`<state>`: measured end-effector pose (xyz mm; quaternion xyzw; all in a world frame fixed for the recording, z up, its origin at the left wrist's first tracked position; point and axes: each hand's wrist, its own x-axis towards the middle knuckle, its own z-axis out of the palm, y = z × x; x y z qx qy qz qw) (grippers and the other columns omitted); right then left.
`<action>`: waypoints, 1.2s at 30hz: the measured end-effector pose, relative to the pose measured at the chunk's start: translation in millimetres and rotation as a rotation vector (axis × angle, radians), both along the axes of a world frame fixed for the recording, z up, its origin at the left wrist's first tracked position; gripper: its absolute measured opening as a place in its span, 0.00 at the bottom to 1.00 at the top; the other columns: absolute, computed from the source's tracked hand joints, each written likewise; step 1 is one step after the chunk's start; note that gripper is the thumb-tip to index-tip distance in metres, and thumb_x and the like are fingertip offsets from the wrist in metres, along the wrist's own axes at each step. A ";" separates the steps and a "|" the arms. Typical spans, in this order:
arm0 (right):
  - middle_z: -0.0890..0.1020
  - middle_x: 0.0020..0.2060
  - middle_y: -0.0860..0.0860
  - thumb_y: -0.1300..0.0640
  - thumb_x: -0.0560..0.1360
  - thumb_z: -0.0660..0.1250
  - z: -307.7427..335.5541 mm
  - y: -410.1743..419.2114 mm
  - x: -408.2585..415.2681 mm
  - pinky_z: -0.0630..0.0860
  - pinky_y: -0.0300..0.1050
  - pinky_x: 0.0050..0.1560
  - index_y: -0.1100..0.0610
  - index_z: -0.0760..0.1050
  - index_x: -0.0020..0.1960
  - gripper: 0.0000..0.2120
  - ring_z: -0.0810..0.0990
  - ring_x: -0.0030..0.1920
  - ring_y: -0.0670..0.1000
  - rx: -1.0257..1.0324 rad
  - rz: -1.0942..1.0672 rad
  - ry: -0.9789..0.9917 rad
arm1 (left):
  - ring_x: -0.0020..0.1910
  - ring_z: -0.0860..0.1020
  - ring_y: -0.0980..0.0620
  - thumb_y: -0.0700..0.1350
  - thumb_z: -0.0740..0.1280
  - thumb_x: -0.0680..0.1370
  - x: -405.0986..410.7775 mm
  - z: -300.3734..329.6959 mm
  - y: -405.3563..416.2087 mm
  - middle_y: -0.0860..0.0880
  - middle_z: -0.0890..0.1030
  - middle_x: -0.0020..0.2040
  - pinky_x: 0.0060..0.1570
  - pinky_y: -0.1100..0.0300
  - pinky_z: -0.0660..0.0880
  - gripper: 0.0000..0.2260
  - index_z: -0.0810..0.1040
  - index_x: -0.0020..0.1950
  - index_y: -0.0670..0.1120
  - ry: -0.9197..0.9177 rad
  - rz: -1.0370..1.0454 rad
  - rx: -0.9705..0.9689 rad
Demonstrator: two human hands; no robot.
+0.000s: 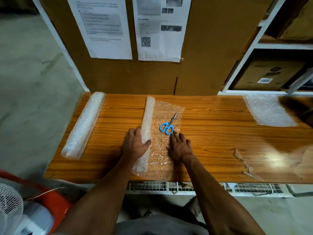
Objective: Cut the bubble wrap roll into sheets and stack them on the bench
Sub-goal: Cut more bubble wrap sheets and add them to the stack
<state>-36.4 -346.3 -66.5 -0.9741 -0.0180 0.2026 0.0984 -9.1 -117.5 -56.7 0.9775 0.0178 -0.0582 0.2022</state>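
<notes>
Hands are laid on the bench (211, 126) near the middle of its front edge, both forearms reaching forward from below. The left hand (135, 144) is curled over the roll (147, 122), its fingers wrapped on the left side and the thumb pressed on the right, so the roll is gripped. The right hand (180, 146) is spread flat, fingers straight, pressing down on the unrolled sheet (165, 148); nothing is grasped by it.

Two printed papers (101, 26) are fixed to the brown board behind the bench; their text is too blurred to be read, and a QR code (145, 41) is seen on the right one. A label on a box (264, 75) in the shelf at the right cannot be read either.

The roll is clear, bubbled and thin, laid from the back edge toward the front edge, with the sheet drawn out flat to its right and just overhanging the front edge. Scissors (168, 124) with blue handles are laid on the sheet, blades together and pointed toward the back, just beyond the right fingertips. A second, thicker roll (83, 124) is laid at the left edge of the bench. A stack (267, 110) of cut sheets is laid near the back right corner.
</notes>
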 end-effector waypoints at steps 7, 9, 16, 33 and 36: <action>0.41 0.84 0.53 0.40 0.85 0.51 -6.3 -7.1 4.2 0.44 0.63 0.81 0.56 0.40 0.85 0.37 0.38 0.84 0.56 0.019 0.035 -0.040 | 0.71 0.68 0.40 0.61 0.71 0.76 20.0 -0.4 -19.0 0.43 0.68 0.74 0.65 0.46 0.74 0.39 0.56 0.81 0.51 0.094 -0.061 0.073; 0.41 0.84 0.53 0.38 0.85 0.52 -6.7 -9.8 9.7 0.42 0.63 0.81 0.56 0.39 0.85 0.38 0.37 0.83 0.55 0.010 0.047 -0.027 | 0.73 0.66 0.40 0.59 0.70 0.77 26.2 0.0 -22.2 0.44 0.64 0.77 0.67 0.46 0.72 0.41 0.53 0.83 0.50 0.092 -0.075 0.075; 0.41 0.84 0.51 0.32 0.83 0.49 -2.0 -16.8 23.6 0.42 0.66 0.81 0.55 0.39 0.85 0.41 0.39 0.84 0.56 -0.113 0.071 0.003 | 0.78 0.58 0.38 0.53 0.70 0.80 41.4 1.2 -35.6 0.49 0.49 0.84 0.73 0.41 0.65 0.43 0.41 0.84 0.60 0.152 -0.184 0.100; 0.41 0.84 0.48 0.30 0.82 0.51 3.7 -81.9 17.5 0.38 0.68 0.79 0.53 0.40 0.85 0.42 0.36 0.83 0.56 -0.147 -0.138 0.063 | 0.78 0.61 0.44 0.32 0.70 0.76 66.1 9.6 -90.3 0.51 0.56 0.83 0.76 0.49 0.64 0.45 0.50 0.84 0.56 0.143 -0.307 -0.068; 0.41 0.84 0.49 0.30 0.81 0.50 1.1 -85.7 15.9 0.38 0.68 0.80 0.53 0.39 0.85 0.43 0.36 0.83 0.56 -0.139 -0.159 0.062 | 0.77 0.62 0.44 0.34 0.70 0.76 60.7 14.2 -91.4 0.50 0.54 0.84 0.74 0.49 0.68 0.45 0.51 0.84 0.59 0.043 -0.337 0.003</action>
